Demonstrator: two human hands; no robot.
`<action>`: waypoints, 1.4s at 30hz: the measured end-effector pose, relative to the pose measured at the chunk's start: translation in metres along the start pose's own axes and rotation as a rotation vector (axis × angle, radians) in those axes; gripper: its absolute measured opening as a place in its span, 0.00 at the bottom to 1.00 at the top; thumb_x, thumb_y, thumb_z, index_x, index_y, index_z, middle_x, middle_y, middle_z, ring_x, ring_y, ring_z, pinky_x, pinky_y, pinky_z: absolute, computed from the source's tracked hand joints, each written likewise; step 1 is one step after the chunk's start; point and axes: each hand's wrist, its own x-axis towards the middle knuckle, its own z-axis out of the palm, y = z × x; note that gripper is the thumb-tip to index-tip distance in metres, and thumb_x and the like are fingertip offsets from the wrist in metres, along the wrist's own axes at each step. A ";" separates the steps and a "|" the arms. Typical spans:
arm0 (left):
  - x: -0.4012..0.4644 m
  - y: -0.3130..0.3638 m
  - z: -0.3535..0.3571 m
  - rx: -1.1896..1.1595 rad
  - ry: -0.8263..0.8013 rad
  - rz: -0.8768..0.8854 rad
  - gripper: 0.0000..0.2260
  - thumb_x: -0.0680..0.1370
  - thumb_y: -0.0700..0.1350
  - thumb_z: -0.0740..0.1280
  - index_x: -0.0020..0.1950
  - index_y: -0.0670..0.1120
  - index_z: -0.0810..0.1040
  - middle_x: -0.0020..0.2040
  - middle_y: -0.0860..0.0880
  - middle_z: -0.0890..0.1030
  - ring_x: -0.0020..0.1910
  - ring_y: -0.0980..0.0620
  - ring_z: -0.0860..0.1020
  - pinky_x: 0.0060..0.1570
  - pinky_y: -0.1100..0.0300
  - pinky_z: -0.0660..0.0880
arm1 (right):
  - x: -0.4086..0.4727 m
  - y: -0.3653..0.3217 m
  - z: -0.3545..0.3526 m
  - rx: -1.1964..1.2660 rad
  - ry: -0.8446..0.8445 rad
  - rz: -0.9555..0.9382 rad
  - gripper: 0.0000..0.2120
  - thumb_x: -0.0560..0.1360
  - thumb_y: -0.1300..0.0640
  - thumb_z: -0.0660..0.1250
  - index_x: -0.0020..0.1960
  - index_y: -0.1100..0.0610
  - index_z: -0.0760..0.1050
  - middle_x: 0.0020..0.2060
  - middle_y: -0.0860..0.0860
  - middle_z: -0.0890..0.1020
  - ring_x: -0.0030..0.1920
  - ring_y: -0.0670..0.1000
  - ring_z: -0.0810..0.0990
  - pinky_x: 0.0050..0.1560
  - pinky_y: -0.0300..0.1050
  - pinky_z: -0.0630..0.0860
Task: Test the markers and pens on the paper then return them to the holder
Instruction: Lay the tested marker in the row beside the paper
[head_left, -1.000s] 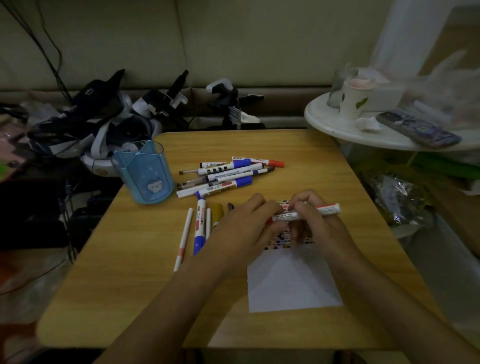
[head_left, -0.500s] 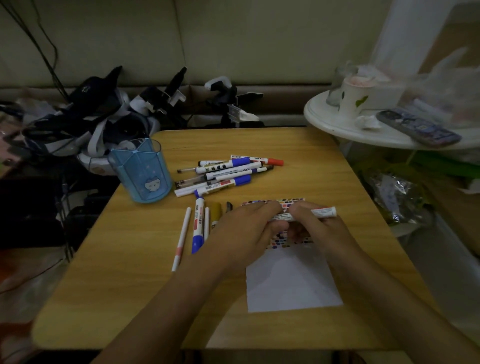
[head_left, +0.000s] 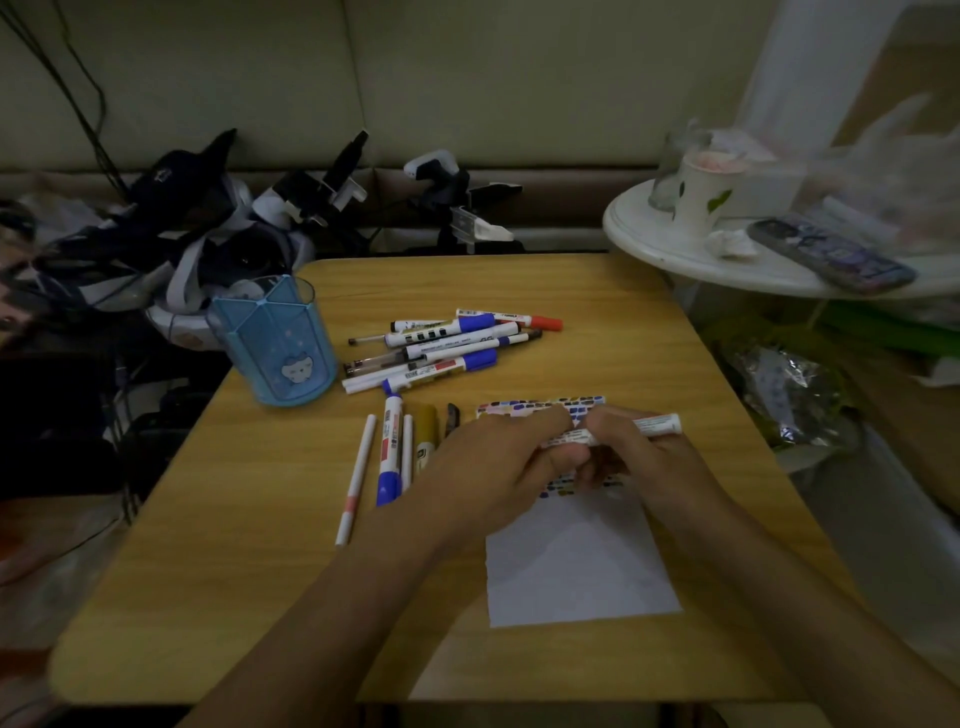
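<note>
right hand (head_left: 649, 467) + left hand (head_left: 498, 467): grip cylindrical white marker (head_left: 657, 425) | over flat paper (head_left: 576, 566)

On our table (head_left: 260, 571): holder (head_left: 272, 343) far left, pens (head_left: 447, 345) piled beside it (right), paper (head_left: 576, 566) nearest us.

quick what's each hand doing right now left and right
Left hand: grip closed on one end of the white marker.
Right hand: grip closed on the same marker's barrel, above the paper.
</note>
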 end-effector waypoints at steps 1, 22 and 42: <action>0.000 0.000 0.000 -0.012 -0.001 0.001 0.14 0.82 0.62 0.52 0.51 0.55 0.72 0.35 0.56 0.73 0.34 0.58 0.71 0.34 0.56 0.70 | -0.001 -0.001 0.000 0.003 -0.006 -0.002 0.16 0.82 0.56 0.61 0.39 0.59 0.79 0.31 0.54 0.81 0.34 0.50 0.80 0.37 0.42 0.78; -0.002 -0.001 0.001 0.014 0.001 0.028 0.11 0.83 0.59 0.56 0.51 0.57 0.74 0.40 0.57 0.76 0.37 0.58 0.71 0.34 0.57 0.68 | -0.006 -0.001 -0.003 -0.085 -0.027 -0.049 0.16 0.76 0.48 0.60 0.36 0.57 0.78 0.33 0.54 0.80 0.37 0.52 0.79 0.41 0.47 0.75; -0.002 0.010 0.001 -0.140 -0.008 0.027 0.08 0.83 0.58 0.59 0.51 0.61 0.77 0.42 0.60 0.79 0.40 0.61 0.76 0.36 0.63 0.68 | -0.010 -0.002 -0.003 0.032 0.007 0.064 0.19 0.82 0.57 0.58 0.38 0.64 0.79 0.32 0.63 0.79 0.34 0.54 0.79 0.40 0.42 0.80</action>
